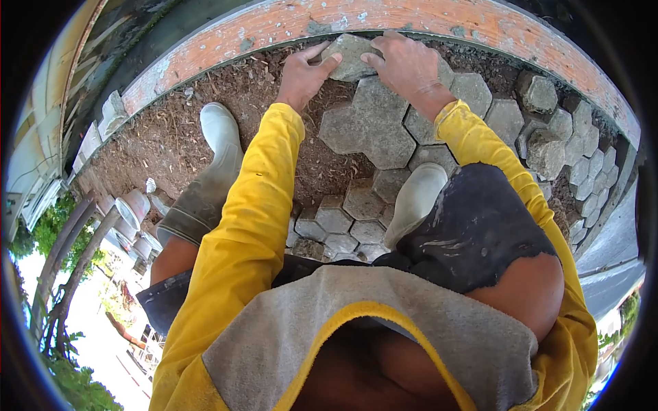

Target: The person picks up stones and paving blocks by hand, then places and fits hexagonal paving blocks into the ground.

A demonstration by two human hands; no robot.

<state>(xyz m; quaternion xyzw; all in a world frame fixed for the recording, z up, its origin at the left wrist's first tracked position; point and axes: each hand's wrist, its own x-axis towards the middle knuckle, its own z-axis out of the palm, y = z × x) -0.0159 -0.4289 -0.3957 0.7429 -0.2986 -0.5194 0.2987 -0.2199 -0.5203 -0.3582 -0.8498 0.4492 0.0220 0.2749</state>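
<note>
A grey concrete paving block (pixel 351 57) lies between my two hands, close against the orange board (pixel 274 35). My left hand (pixel 306 74) grips its left side, with thumb and fingers at the edge. On its right side my right hand (pixel 406 68) holds it, the thumb at the near edge. Just below it is a large block of joined hexagons (pixel 375 123), laid on the soil. More hexagonal pavers (pixel 471 94) continue to the right, partly hidden by my right hand and forearm.
Brown soil with wood chips (pixel 164 130) spreads at the left under one rubber boot (pixel 221 130); the other boot (pixel 417 198) rests on pavers. Loose blocks (pixel 546 152) stick up at the right. A white bucket (pixel 133 207) and stacked blocks are at the far left.
</note>
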